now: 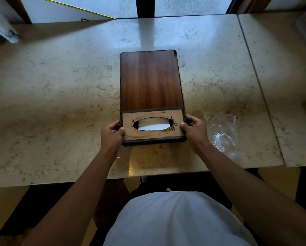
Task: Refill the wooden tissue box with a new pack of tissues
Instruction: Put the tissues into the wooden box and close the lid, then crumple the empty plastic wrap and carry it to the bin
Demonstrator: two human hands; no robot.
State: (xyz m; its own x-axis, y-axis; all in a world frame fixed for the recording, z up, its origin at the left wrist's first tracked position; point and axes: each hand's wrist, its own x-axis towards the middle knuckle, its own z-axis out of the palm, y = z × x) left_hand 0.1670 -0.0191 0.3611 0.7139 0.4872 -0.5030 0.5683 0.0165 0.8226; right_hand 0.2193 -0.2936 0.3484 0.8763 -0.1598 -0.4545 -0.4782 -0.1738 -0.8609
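The wooden tissue box lies on the marble table, its long dark side facing up. Its light-wood face with the oval slot points toward me, and white tissue shows through the slot. My left hand grips the box's near left corner, thumb on the light face. At the near right corner my right hand holds the box in the same way.
A crumpled clear plastic wrapper lies on the table just right of my right hand. A white patterned object stands at the far left. A seam splits the tabletop on the right. The table's near edge runs below my forearms.
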